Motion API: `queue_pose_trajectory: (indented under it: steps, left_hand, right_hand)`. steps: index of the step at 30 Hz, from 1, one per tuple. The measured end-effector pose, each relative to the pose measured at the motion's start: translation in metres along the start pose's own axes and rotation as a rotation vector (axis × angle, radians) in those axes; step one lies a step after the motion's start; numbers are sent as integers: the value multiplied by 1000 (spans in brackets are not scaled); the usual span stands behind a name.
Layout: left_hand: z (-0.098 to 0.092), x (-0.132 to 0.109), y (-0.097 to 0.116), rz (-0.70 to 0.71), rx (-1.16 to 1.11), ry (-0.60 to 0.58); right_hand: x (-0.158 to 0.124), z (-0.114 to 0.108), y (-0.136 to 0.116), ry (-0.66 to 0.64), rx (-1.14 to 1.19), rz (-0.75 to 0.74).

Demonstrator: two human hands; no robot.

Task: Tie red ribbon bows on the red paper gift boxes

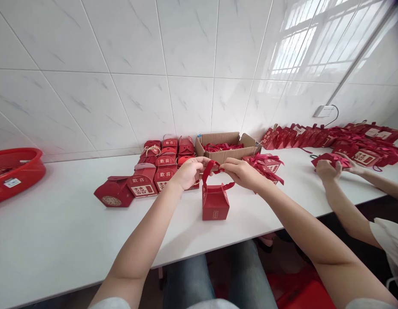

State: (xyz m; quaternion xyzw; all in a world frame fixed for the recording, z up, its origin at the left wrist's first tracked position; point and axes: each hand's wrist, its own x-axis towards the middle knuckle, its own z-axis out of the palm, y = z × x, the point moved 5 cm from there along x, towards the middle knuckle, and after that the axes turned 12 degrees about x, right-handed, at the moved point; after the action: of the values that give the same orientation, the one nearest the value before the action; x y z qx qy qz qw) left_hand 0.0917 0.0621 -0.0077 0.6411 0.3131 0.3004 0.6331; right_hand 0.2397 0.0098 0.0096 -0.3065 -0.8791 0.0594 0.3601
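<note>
A small red gift box (215, 204) stands upright on the white table (66, 231) in front of me. A red ribbon (209, 168) rises from its top. My left hand (189, 171) pinches the ribbon from the left, fingers closed. My right hand (240, 171) pinches the same ribbon from the right, fingers closed. Both hands hover just above the box, close together.
Finished red boxes (153, 171) cluster behind my left hand. A cardboard carton (227, 148) holds red ribbons. A red basket (12, 171) sits far left. At the right, another person's hands (330, 168) hold a red box, with a pile of flat red boxes (347, 139) behind.
</note>
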Motion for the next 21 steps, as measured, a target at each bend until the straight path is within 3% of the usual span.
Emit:
queue_pose_trajectory:
  steps: [7,14,21]
  left_hand:
    - [7,-6,6,216,314,78]
    - [11,-6,17,448,448,241]
    - [5,-6,17,439,450,320]
  right_hand:
    - [0,-1,4,153,30,6]
    - [2,-1,4,244,47,51]
    - [13,-8,-1,224,61,6]
